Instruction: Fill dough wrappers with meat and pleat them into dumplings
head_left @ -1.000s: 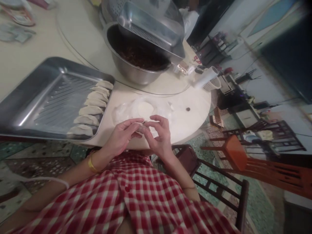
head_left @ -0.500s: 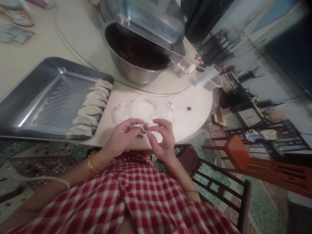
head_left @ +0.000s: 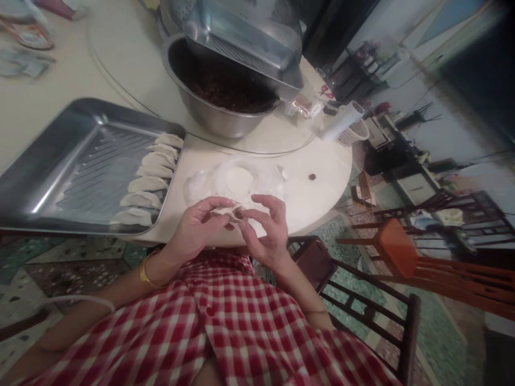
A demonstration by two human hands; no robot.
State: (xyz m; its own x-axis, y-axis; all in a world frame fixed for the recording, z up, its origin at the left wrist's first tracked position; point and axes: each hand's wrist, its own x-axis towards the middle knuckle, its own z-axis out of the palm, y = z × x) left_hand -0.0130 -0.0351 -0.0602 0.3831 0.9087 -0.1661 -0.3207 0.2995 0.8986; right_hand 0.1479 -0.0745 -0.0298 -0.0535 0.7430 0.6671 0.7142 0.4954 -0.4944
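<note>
Between my hands, above the table's near edge, is a partly folded dumpling [head_left: 230, 210] with brown filling showing at its right end. My left hand [head_left: 200, 225] pinches its left part between thumb and fingers. The thumb and index finger of my right hand [head_left: 266, 228] press on the right end, the other fingers raised. Just beyond lie round white dumpling wrappers [head_left: 238, 180] on a clear plastic bag [head_left: 201, 185]. To the left, a metal tray [head_left: 86, 228] holds a row of several folded dumplings [head_left: 147, 184] along its right side.
A metal bowl [head_left: 225, 126] of dark filling stands on the glass turntable [head_left: 132, 80], a second metal tray [head_left: 245, 53] resting over its rim. At right are a plastic-wrap roll [head_left: 341, 120], a white basket [head_left: 356, 131] and a dark chair [head_left: 362, 311].
My right thumb and index finger have moved left and closed onto the dumpling's open end, covering more of the filling. The view has shifted slightly.
</note>
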